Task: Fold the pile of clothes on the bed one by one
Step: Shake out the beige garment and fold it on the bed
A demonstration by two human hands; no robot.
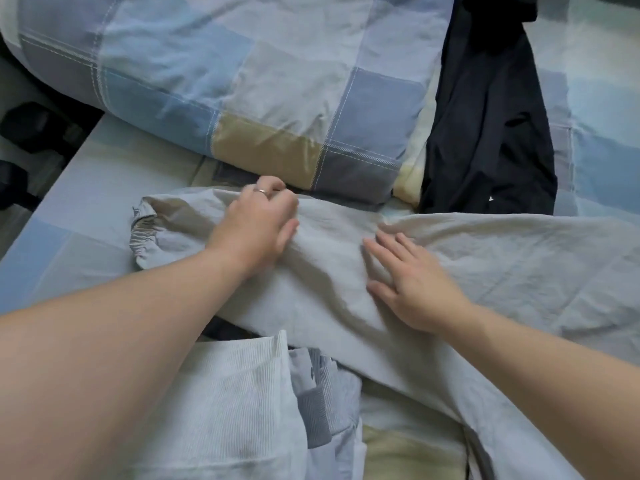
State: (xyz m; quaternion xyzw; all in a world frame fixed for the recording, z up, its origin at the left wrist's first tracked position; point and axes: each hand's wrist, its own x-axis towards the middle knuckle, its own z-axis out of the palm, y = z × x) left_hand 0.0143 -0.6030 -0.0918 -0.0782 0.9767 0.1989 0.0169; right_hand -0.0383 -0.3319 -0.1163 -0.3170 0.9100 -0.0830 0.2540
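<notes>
A light grey garment (502, 268) with an elastic cuff at its left end lies spread across the bed. My left hand (256, 223), with a ring on one finger, rests on the garment near the cuffed end, its fingers curled over the far edge of the cloth. My right hand (412, 282) lies flat on the grey fabric with its fingers straight and spread. A pale striped garment (225, 403) with grey ribbed trim lies crumpled near me, partly under my left forearm. A black garment (485, 126) lies at the back right.
A folded checked quilt (242, 81) in blue, grey and tan sits at the back, close behind my left hand. The checked bedsheet (76, 209) runs to the bed's left edge, with dark objects on the floor beyond it.
</notes>
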